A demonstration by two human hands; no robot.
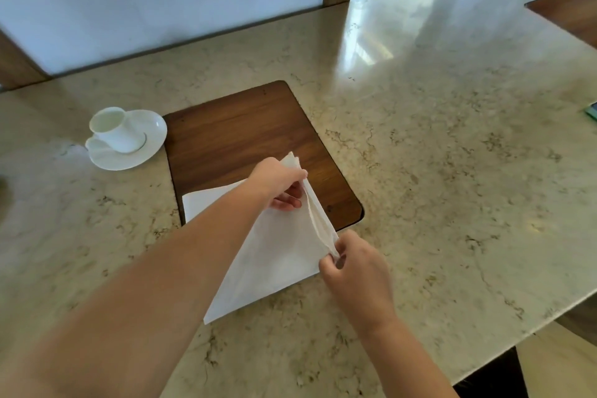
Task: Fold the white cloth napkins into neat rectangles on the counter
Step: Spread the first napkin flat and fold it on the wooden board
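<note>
A white cloth napkin lies partly folded over the near edge of a dark wooden board and onto the marble counter. My left hand pinches the napkin's raised far corner, with the layered edge lifted off the surface. My right hand pinches the near right corner of the same lifted edge. The doubled edge runs taut between my two hands. My left forearm covers part of the napkin's left side.
A white cup stands on a white saucer to the left of the board. A wall panel runs along the counter's far edge. The counter's near edge drops off at the lower right. A small greenish object shows at the right margin.
</note>
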